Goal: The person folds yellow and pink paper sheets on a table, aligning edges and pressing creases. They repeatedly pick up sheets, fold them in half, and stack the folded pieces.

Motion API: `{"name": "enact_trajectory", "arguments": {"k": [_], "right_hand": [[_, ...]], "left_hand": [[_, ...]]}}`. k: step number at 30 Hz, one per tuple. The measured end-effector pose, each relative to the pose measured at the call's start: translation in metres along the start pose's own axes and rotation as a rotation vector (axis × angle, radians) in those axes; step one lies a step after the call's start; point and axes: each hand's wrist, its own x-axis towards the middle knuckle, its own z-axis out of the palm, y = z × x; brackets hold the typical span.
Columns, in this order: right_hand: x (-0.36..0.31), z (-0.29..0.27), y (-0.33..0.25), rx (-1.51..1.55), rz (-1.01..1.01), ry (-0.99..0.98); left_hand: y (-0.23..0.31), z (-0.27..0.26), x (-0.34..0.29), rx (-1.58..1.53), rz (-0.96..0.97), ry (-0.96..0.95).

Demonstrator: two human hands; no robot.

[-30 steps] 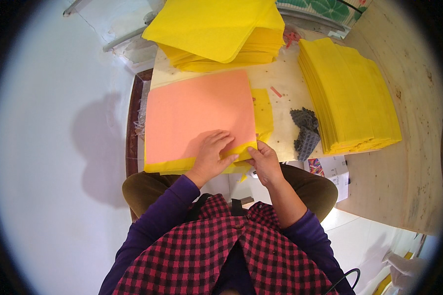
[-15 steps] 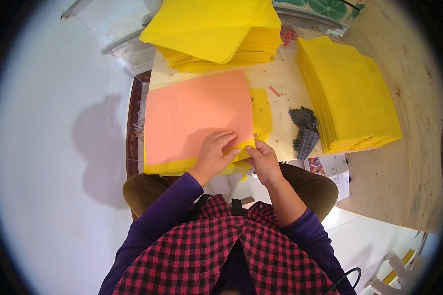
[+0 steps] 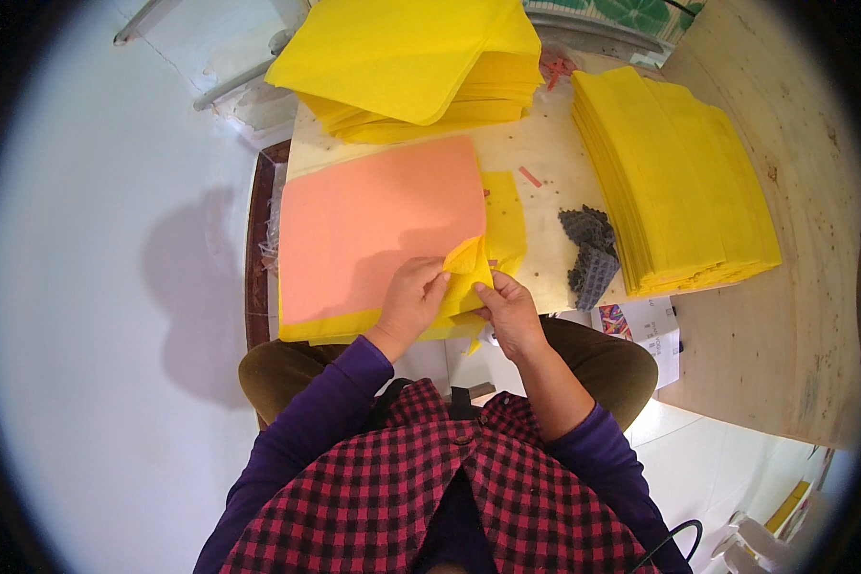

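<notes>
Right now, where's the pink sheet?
In the head view, the pink sheet lies left of centre, below the upper yellow stack, with the left hand at its lower right.

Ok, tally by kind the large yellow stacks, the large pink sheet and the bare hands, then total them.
Far yellow stack and right yellow stack: 2
Large pink sheet: 1
Left hand and right hand: 2
Total: 5
</notes>
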Motion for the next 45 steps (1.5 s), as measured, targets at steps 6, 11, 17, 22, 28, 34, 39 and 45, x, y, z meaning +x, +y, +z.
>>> {"name": "enact_trajectory", "arguments": {"k": [6, 11, 17, 22, 28, 34, 39, 45], "right_hand": [[-0.002, -0.005, 0.0, -0.038, 0.013, -0.003], [0.006, -0.012, 0.002, -0.225, -0.106, 0.046], [0.019, -0.003, -0.034, -0.989, -0.608, 0.171], [0.059, 0.028, -0.068, -1.002, -0.671, -0.069], [0.088, 0.047, -0.084, -1.194, -0.448, -0.264], [0.075, 0.062, -0.1, -1.111, -0.547, -0.243], [0.048, 0.084, -0.121, -0.949, -0.583, -0.328], [-0.001, 0.121, -0.164, -0.756, -0.61, -0.428]], "left_hand": [[-0.013, -0.004, -0.001, -0.114, -0.249, 0.116], [-0.018, -0.012, 0.005, -0.233, -0.245, 0.209], [-0.012, -0.026, 0.005, -0.237, -0.242, 0.157], [-0.012, -0.025, 0.007, -0.252, -0.133, 0.181], [-0.008, -0.035, 0.001, -0.199, -0.124, 0.201], [-0.002, -0.055, -0.021, 0.196, -0.062, 0.294], [-0.018, -0.093, -0.068, 0.371, -0.101, 0.346], [-0.003, -0.161, -0.118, 0.359, -0.171, 0.533]]}}
